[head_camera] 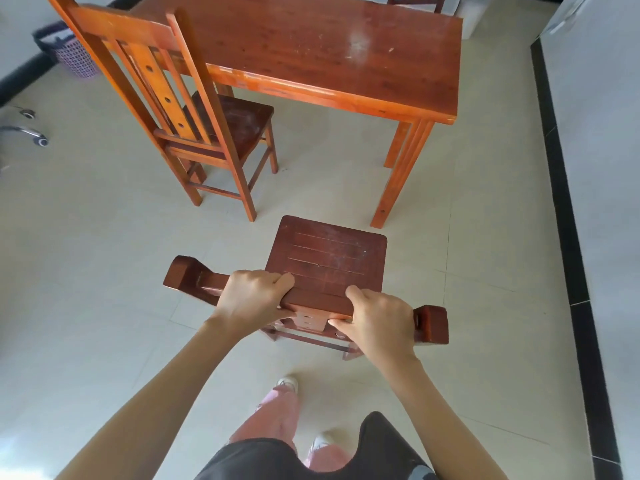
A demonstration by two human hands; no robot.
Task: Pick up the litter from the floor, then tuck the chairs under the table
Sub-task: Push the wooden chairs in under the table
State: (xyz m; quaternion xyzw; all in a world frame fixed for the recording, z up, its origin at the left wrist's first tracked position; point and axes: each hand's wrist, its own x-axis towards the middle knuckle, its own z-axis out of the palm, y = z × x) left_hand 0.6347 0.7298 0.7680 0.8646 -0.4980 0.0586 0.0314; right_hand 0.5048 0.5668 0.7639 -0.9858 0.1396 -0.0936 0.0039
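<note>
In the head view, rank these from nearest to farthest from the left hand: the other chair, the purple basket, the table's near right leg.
From the left hand, gripping the near chair's top rail:
1. Other chair, ahead, slightly left.
2. Table's near right leg, ahead right; close to the chair, hard to separate.
3. Purple basket, far left by the wall.

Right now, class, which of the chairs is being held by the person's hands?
The near chair, whose top rail both hands, left and right, grip. The other chair by the table stands untouched.
</note>
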